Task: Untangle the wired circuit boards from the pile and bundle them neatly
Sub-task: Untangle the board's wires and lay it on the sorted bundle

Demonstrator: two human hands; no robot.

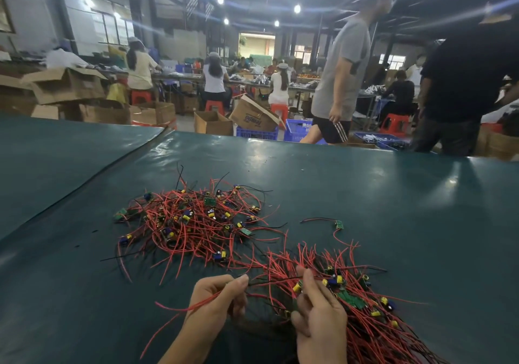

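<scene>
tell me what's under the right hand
The right hand lies over the near bundle of red wires and small boards, on the green table. What its palm covers, and whether its fingers grip anything, is hidden.

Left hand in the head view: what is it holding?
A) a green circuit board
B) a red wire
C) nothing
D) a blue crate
B: the left hand pinches a red wire that trails off to its left, while the right hand holds the bundle of wired boards.
</scene>
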